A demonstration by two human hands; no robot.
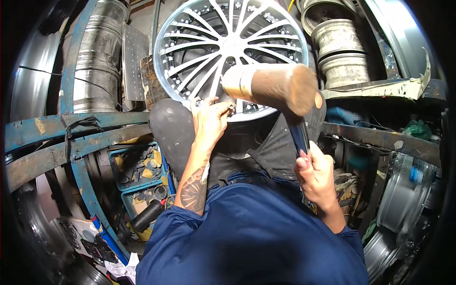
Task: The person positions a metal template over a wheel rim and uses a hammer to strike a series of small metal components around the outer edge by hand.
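A multi-spoke alloy wheel (pixel 232 45), silver-white with dark gaps between its spokes, stands before me with its near edge at my knees. My left hand (pixel 209 118) is closed at that near edge, fingers around a short metal piece (pixel 230 107) whose exact kind is hard to make out. My right hand (pixel 317 176) grips the dark handle of a mallet (pixel 278 86). The big cylindrical mallet head, brown with a pale band, is raised above the wheel's lower right and hides part of its spokes.
Stacked bare wheel barrels (pixel 97 57) stand on the left, and more worn rims (pixel 343 47) on the right. Blue metal frame bars (pixel 111 119) run beside both knees. A blue crate (pixel 116 178) of small pieces sits below left, near a black cylindrical tool (pixel 148 216).
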